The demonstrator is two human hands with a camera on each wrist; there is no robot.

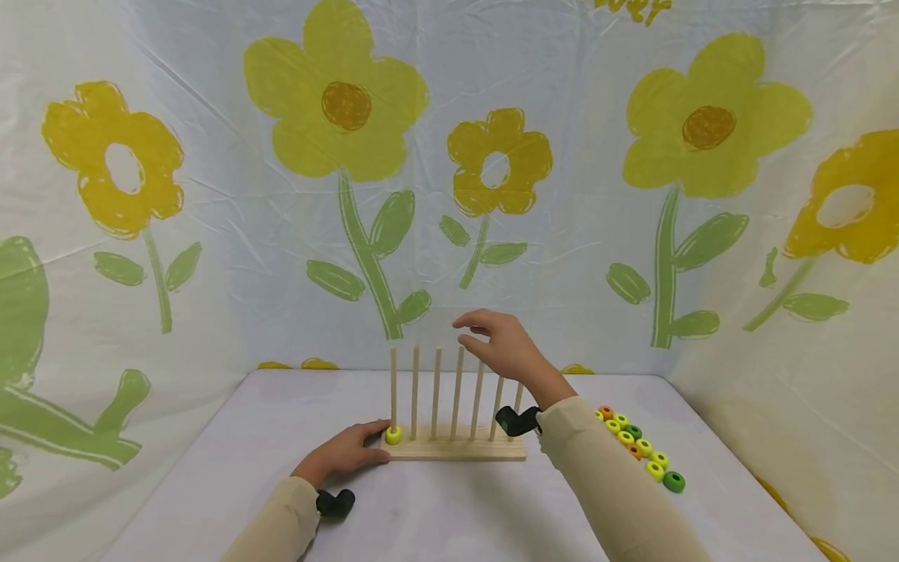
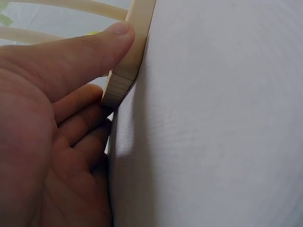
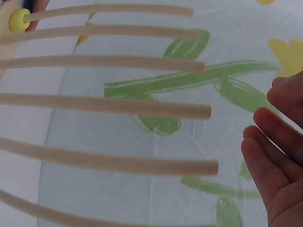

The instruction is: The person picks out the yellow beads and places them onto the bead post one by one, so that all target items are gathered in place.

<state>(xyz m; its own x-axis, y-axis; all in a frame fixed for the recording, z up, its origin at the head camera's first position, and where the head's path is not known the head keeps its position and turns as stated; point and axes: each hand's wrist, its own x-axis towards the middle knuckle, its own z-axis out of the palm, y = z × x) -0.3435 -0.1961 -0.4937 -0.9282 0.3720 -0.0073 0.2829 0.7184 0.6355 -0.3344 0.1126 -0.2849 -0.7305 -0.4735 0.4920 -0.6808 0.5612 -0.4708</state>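
A wooden stand (image 1: 456, 449) with a row of several upright pegs is on the table. One yellow bead (image 1: 393, 437) sits at the foot of its leftmost peg. My left hand (image 1: 346, 451) holds the stand's left end, the thumb (image 2: 111, 45) at the front and the other fingers behind. Over the peg tops in the middle hovers my right hand (image 1: 502, 343), fingers apart from the thumb and nothing between them. In the right wrist view, its fingertips are clear of the peg ends. The right forearm and hand hide parts of the right-hand pegs.
Several loose yellow, green and orange beads lie on the table to the right, a green bead (image 1: 670, 485) nearest. A cloth with printed flowers hangs behind and beside the white table (image 1: 302, 406). A black device (image 1: 518, 421) is on each wrist.
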